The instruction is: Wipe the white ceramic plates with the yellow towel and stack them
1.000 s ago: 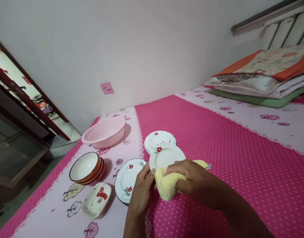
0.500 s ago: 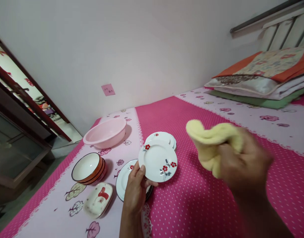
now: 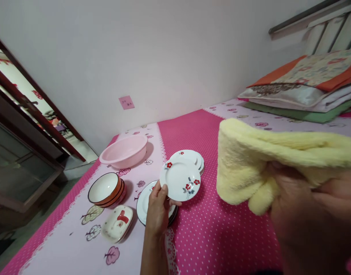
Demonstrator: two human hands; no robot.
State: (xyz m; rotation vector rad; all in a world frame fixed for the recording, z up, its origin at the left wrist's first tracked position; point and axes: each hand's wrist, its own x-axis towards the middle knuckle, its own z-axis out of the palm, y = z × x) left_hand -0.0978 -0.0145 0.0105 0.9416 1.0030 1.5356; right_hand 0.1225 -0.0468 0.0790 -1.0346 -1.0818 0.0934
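Note:
My left hand (image 3: 159,209) grips the near rim of a small white plate with red flowers (image 3: 180,180), held just above the pink bedspread. Under and behind it lie a stack of similar small plates (image 3: 189,157) and a larger flowered plate (image 3: 143,202). My right hand (image 3: 312,221) is raised close to the camera at the right, fingers closed on a yellow fluffy cloth (image 3: 267,160) that fills much of the right side.
A pink plastic basin (image 3: 124,151), stacked orange-rimmed bowls (image 3: 105,189) and a small rectangular dish with a red mark (image 3: 118,228) sit at the left on the bedspread. Folded bedding (image 3: 304,89) lies by the headboard at back right. A wall runs behind.
My right hand lifted the yellow cloth off the plate and brought it up close to the camera. My left hand keeps the plate, now uncovered and held a little farther out.

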